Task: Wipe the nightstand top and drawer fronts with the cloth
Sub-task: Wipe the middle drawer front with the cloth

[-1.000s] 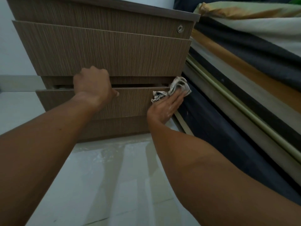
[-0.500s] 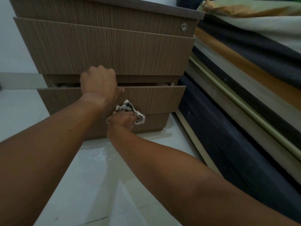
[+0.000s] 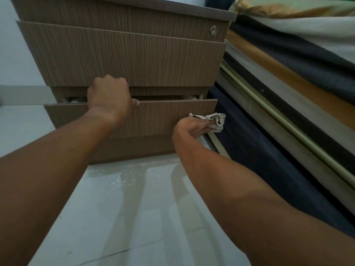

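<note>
A brown wood-grain nightstand [image 3: 123, 54] fills the upper middle of the head view. Its bottom drawer [image 3: 159, 118] is pulled out a little, with a dark gap above it. My left hand [image 3: 110, 97] grips the top edge of that drawer front, fingers curled over it. My right hand [image 3: 194, 126] presses a crumpled pale patterned cloth [image 3: 214, 120] against the drawer front's lower right corner. The middle drawer front [image 3: 123, 56] above looks closed. The nightstand top is seen only as a thin dark edge [image 3: 172, 7].
A bed [image 3: 297, 77] with stacked dark, orange and pale bedding stands right against the nightstand's right side. Its dark base [image 3: 269, 169] runs along the floor. Glossy white floor tiles [image 3: 134, 208] lie below. A round lock [image 3: 213, 30] sits on the top drawer front.
My right hand has swept the cloth from the drawer front's middle, beside my left hand, to its lower right corner. A second ago it was at the upper right corner. My left hand kept its grip.
</note>
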The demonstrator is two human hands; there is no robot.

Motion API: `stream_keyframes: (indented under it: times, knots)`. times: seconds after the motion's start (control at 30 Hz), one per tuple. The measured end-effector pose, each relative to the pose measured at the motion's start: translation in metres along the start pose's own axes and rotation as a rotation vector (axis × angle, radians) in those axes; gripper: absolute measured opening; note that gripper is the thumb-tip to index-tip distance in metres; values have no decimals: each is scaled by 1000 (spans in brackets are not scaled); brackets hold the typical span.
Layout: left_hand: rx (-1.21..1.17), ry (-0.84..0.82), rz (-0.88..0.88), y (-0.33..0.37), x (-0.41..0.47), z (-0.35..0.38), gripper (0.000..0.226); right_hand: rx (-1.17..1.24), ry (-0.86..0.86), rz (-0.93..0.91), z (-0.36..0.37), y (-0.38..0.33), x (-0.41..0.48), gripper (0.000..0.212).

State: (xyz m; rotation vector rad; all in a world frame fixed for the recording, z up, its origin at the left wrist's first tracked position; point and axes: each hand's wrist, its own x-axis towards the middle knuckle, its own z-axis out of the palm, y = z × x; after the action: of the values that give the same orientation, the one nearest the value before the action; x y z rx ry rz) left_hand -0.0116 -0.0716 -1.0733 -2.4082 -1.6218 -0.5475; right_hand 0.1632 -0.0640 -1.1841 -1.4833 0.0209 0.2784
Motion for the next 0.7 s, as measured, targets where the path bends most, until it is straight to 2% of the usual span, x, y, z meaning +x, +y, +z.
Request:
stream_keyframes:
  times: [0.17, 0.23, 0.3, 0.43, 0.57, 0.63, 0.7]
  knots:
    - [15, 7, -24, -6, 0, 2, 48, -34, -5, -271, -1, -5, -12, 53]
    - [1, -9, -30, 0, -2, 8, 44, -88, -40, -377, -6, 3, -2, 53]
    - [-42, -32, -30, 9, -3, 15, 42, -211, -82, -566, -19, 12, 10, 53]
    - [-302, -65, -49, 30, 9, 25, 40, -613, -161, -1005, -56, 19, 44, 52]
    - [-682, -146, 17, 56, 17, 32, 35, -816, -297, -1485, -88, -6, 81, 48]
    - [-748, -123, 39, 57, 14, 35, 27, -871, -332, -1610, -89, -10, 77, 45]
    - [-712, -77, 40, 50, 12, 43, 25, -874, -375, -1686, -87, -9, 64, 47]
